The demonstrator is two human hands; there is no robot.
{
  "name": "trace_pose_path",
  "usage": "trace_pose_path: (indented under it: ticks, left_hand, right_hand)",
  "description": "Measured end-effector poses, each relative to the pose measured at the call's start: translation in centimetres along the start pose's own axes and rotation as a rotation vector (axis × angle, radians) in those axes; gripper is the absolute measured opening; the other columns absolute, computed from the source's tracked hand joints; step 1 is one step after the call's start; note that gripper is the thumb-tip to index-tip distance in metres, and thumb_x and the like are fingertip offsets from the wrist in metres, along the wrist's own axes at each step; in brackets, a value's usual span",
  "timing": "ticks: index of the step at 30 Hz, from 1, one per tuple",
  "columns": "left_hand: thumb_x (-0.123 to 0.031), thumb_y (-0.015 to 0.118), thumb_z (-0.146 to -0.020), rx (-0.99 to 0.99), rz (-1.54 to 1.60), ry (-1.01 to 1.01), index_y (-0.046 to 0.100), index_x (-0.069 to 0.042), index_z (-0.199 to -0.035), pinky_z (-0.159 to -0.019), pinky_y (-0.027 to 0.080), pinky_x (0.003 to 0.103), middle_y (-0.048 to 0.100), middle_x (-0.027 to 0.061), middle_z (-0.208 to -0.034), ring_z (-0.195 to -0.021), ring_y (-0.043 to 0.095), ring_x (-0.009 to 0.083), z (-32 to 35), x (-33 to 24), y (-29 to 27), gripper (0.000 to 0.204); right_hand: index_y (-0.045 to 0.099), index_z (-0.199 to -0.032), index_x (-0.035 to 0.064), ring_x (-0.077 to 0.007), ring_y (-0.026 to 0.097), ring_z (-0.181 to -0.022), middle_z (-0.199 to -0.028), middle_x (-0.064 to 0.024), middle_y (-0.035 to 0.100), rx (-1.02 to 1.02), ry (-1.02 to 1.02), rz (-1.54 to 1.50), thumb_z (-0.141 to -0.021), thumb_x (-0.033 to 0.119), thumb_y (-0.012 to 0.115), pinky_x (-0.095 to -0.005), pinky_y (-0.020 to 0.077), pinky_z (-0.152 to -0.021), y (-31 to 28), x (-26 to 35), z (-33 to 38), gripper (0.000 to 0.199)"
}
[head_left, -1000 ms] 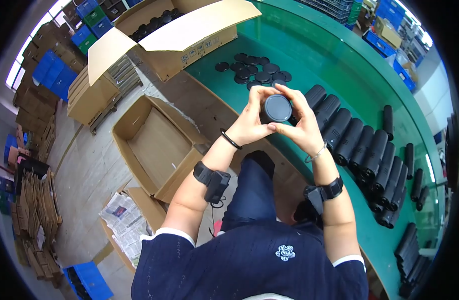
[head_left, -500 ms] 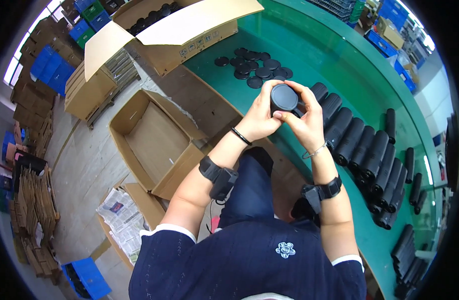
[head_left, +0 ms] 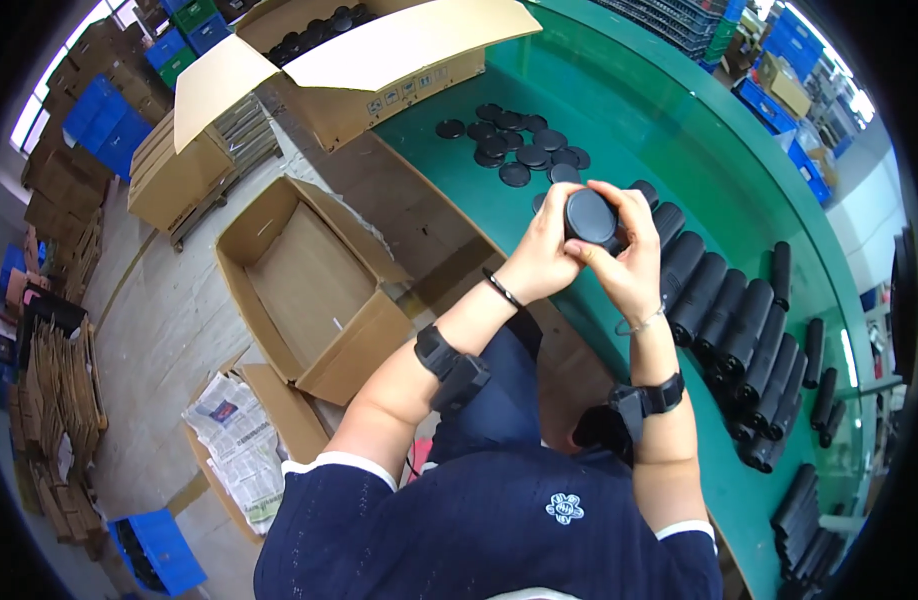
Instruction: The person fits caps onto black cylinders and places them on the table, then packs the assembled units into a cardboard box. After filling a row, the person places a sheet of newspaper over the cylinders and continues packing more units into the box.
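Green worktable [head_left: 669, 120] is seen curving across the upper right of the head view, with a concrete floor and stacked cardboard to the left. Above the table's near edge, a black tube [head_left: 591, 218] with a round cap facing the camera is held between both hands. The left hand [head_left: 541, 258] is wrapped around the tube's left side, fingers curled closed on it; the right hand [head_left: 631, 262] is closed on the right side, fingertips laid over the cap's rim. A thin bracelet is noted on each wrist and a dark strapped device on each forearm. Just beyond the hands, a scatter of loose black caps [head_left: 514, 140] lies flat on the table. To the right, a row of black tubes [head_left: 724, 310] lies side by side, touching, with further tubes near the table's far right edge. An open empty cardboard box [head_left: 304, 285] stands on the floor at left, a larger open box [head_left: 359, 60] holding dark parts above it, and a newspaper [head_left: 234, 440] lies by the person's knee.
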State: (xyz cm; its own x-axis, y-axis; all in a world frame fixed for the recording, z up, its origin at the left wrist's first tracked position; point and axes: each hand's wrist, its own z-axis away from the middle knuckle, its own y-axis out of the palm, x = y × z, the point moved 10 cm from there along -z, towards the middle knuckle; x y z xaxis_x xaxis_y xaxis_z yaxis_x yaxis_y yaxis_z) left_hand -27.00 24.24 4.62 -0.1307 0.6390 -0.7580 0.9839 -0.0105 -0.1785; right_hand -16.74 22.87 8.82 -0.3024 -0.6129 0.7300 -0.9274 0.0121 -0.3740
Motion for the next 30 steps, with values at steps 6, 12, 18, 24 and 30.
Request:
trace_pose_path:
  ticks: [6, 12, 18, 24, 30]
  left_hand:
    - [-0.002, 0.066, -0.071, 0.158, 0.052, -0.085, 0.037, -0.003, -0.122, -0.091, 0.045, 0.042, 0.050, 0.0218, -0.117, -0.111, 0.052, 0.0369, -0.8, 0.5, 0.8, 0.058]
    - [-0.011, 0.072, -0.072, 0.211, -0.202, -0.062, 0.039, -0.003, -0.120, -0.094, 0.036, 0.047, 0.049, 0.0183, -0.115, -0.113, 0.048, 0.0365, -0.6, -1.6, 0.7, 0.058]
    - [-0.008, 0.072, -0.068, 0.269, -0.447, 0.005, 0.041, -0.002, -0.113, -0.089, 0.035, 0.046, 0.050, 0.0172, -0.107, -0.105, 0.049, 0.0359, -0.4, -2.0, 1.3, 0.054]
    - [-0.018, 0.076, -0.065, 0.250, -0.486, 0.015, 0.043, -0.001, -0.111, -0.089, 0.034, 0.044, 0.049, 0.0162, -0.105, -0.104, 0.049, 0.0329, -0.1, -1.8, 2.2, 0.060]
    - [-0.022, 0.077, -0.063, 0.166, -0.568, 0.091, 0.045, -0.001, -0.109, -0.087, 0.034, 0.044, 0.049, 0.0142, -0.102, -0.101, 0.050, 0.0307, 0.5, -1.7, 3.1, 0.059]
  right_hand:
    - [0.054, -0.129, 0.0044, -0.0169, 0.051, -0.108, -0.107, -0.0054, 0.052, 0.081, 0.094, -0.170, -0.066, 0.009, 0.079, -0.0277, 0.0445, -0.090, -0.2, -1.0, -0.5, 0.068]
    - [0.056, -0.128, 0.0054, -0.0164, 0.050, -0.111, -0.117, -0.0059, 0.049, 0.265, 0.225, -0.239, -0.072, 0.010, 0.073, -0.0335, 0.0465, -0.096, -1.3, -1.2, -0.7, 0.059]
    - [0.059, -0.121, 0.0013, -0.0176, 0.059, -0.097, -0.107, -0.0088, 0.059, 0.365, 0.195, 0.137, -0.069, 0.012, 0.073, -0.0308, 0.0499, -0.089, -1.2, -1.7, -1.0, 0.055]
    - [0.061, -0.116, -0.0012, -0.0182, 0.063, -0.086, -0.099, -0.0113, 0.064, 0.369, 0.260, 0.191, -0.069, 0.015, 0.074, -0.0301, 0.0523, -0.082, -1.5, -2.4, -0.5, 0.052]
    - [0.059, -0.117, -0.0054, -0.0147, 0.065, -0.087, -0.098, -0.0114, 0.067, 0.352, 0.309, 0.191, -0.070, 0.004, 0.067, -0.0287, 0.0534, -0.079, -1.9, -3.2, 0.1, 0.049]
